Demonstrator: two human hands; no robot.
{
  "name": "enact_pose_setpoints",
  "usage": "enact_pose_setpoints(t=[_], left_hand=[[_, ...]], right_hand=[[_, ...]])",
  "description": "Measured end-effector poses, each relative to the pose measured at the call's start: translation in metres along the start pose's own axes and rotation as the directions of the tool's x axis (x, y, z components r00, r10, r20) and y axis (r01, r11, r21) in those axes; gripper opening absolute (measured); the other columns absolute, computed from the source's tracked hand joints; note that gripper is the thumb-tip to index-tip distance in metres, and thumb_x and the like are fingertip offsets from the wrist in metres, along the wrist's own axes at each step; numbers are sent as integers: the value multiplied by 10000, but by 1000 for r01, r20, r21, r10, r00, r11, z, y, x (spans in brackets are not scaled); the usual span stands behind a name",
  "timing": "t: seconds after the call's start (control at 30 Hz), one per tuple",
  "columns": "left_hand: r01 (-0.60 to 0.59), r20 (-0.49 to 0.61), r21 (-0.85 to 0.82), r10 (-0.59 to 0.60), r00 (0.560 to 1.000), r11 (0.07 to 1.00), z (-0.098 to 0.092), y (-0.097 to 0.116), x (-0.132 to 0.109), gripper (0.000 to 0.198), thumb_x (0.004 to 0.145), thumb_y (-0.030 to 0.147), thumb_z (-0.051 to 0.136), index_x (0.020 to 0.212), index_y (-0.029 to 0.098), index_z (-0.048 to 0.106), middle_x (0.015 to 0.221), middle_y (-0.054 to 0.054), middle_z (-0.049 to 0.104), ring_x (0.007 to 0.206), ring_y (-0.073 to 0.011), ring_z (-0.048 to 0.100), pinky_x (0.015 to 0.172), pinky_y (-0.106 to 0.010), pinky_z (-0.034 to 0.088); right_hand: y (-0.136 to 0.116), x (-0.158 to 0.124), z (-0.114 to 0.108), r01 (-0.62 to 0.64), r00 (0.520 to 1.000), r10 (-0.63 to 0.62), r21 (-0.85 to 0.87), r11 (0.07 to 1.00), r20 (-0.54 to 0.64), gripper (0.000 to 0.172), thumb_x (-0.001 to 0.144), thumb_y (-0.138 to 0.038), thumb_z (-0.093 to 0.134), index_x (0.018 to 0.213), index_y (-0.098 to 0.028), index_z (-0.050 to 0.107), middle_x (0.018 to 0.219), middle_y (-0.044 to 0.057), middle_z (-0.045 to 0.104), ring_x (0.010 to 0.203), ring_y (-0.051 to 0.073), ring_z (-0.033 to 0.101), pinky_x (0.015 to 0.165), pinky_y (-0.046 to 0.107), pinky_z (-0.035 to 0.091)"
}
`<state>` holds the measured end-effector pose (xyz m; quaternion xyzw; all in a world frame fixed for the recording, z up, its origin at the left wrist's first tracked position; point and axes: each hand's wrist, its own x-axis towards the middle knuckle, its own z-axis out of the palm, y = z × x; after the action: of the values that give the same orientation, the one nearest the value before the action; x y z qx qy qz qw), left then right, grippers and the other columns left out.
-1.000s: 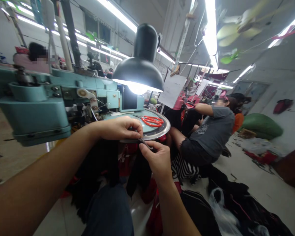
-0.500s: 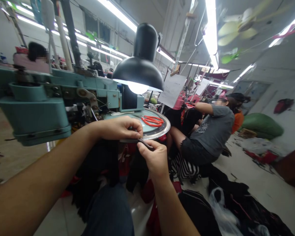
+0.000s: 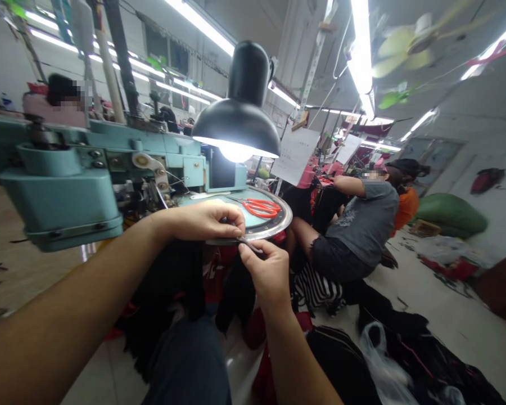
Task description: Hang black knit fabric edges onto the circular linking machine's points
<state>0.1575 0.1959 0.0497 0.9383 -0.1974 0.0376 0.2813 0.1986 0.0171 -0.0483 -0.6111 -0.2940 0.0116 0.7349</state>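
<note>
My left hand [image 3: 220, 220] is closed in a pinch at the near rim of the round plate [image 3: 285, 216]. Just below and to its right, my right hand [image 3: 269, 274] pinches a thin dark strip of fabric [image 3: 250, 246] between thumb and forefinger. The strip runs up to the left hand's fingertips, which close on its other end. Orange-handled scissors [image 3: 261, 208] lie on the plate beyond my hands. Left of the plate stands a teal sewing machine [image 3: 63, 191]. What hangs below the strip blends into dark cloth and cannot be told apart.
A black lamp [image 3: 240, 125] shines above the plate. A person in a grey shirt [image 3: 369, 219] sits bent over to the right. Dark cloth [image 3: 430, 349] and a clear plastic bag [image 3: 382, 360] lie on the floor at the lower right.
My right hand has shifted slightly right and down, away from the left fingertips, with the strip still pinched. My left hand has hardly moved.
</note>
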Motion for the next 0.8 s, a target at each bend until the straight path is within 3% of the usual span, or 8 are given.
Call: enact_pose_setpoints(t=[0.17,0.37,0.8], left_hand=[[18,-10,-3,-18,1000,1000,0,0,0,358,910,480,582,847,141,679,850,-20,646,804,-147,569,746,-207,442],[29,-2,12,-29,1000,1000,0,1,0,337,908,463,582,856,145,680,868,-21,647,826,-148,575,760,-200,447],[28,-12,7,-28,1000,1000,1,1,1,359,906,483,576,832,143,666,841,-29,634,805,-158,566,752,-219,445]], right_hand=[[4,6,-11,6,999,-5,25,1000,-32,207,745,-334,724,783,-135,767,677,9,694,631,147,577,641,271,487],[2,6,-22,25,999,-25,14,1000,42,292,796,-400,696,670,-137,712,545,-27,552,536,108,452,531,240,385],[1,0,-18,165,981,-172,-82,983,-88,122,778,-273,726,786,-153,747,705,14,723,639,150,635,650,261,519]])
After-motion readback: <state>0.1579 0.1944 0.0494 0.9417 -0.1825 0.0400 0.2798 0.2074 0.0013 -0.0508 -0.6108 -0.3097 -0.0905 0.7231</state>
